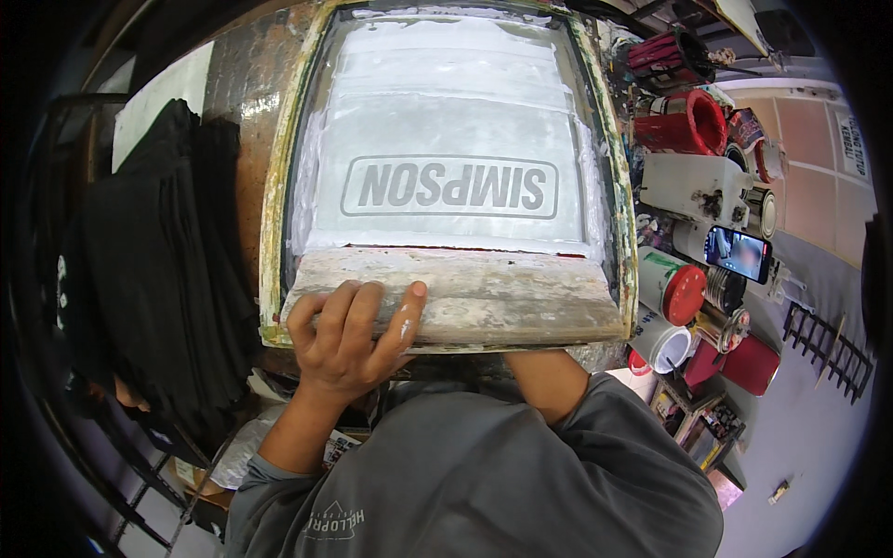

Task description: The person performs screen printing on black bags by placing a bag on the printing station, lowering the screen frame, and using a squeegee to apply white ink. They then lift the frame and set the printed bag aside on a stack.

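Note:
A wooden squeegee (521, 298), smeared with dried ink, lies across the near end of a screen printing frame (279, 214). My left hand (349, 330) is closed over the squeegee's left part, fingers on top and pale ink on the index finger. The mesh (446, 121) carries whitish ink, thickest along the far end and sides. A grey outlined block of lettering, upside down from here, shows through it. A thin red edge shows along the squeegee's far side. My right forearm (549, 381) goes beneath the frame's near edge, which hides that hand.
Black folded cloth (167, 251) is piled at the left. Along the right stand ink-stained tubs, including a red container (684, 123) and a red-lidded tub (674, 293). A lit phone (737, 254) is propped among them. A black rack (828, 349) is farther right.

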Motion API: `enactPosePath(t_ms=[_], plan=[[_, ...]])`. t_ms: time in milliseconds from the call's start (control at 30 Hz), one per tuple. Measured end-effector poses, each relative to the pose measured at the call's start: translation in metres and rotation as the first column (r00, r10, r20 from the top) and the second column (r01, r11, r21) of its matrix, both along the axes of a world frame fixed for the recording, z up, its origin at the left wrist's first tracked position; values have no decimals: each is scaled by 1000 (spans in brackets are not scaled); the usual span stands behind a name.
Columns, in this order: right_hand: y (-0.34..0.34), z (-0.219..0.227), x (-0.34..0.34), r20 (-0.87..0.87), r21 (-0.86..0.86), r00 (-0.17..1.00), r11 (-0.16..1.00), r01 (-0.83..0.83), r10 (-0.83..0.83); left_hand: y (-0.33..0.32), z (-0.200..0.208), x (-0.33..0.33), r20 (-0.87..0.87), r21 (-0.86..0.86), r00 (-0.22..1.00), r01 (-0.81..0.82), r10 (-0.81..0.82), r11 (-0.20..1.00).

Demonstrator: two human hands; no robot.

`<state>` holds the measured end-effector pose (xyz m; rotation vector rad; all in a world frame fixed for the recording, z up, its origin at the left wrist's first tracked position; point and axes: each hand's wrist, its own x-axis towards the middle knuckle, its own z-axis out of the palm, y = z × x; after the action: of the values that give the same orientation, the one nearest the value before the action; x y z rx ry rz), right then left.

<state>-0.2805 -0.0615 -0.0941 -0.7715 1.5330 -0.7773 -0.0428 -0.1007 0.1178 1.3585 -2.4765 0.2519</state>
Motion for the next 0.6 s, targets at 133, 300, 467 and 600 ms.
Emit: enactPosePath(t_ms=[133,300,467,600], plan=[[1,2,0,-1,-1,1000,1000,-2,2,-1,-1,-1,4,-14,1000,0,0,1000],[2,3,2,2,0,1000,1000,-2,2,-1,-3,-2,0,-27,1000,-5,5,1000],[0,4,3,-5,-1,1000,1000,-12,12,-2,-2,-2,-6,-27,1000,-2,2,1000],[-2,5,5,0,-3,1000,1000,-21,21,-2,-1,-1,-10,-23,1000,1,-1,1000]])
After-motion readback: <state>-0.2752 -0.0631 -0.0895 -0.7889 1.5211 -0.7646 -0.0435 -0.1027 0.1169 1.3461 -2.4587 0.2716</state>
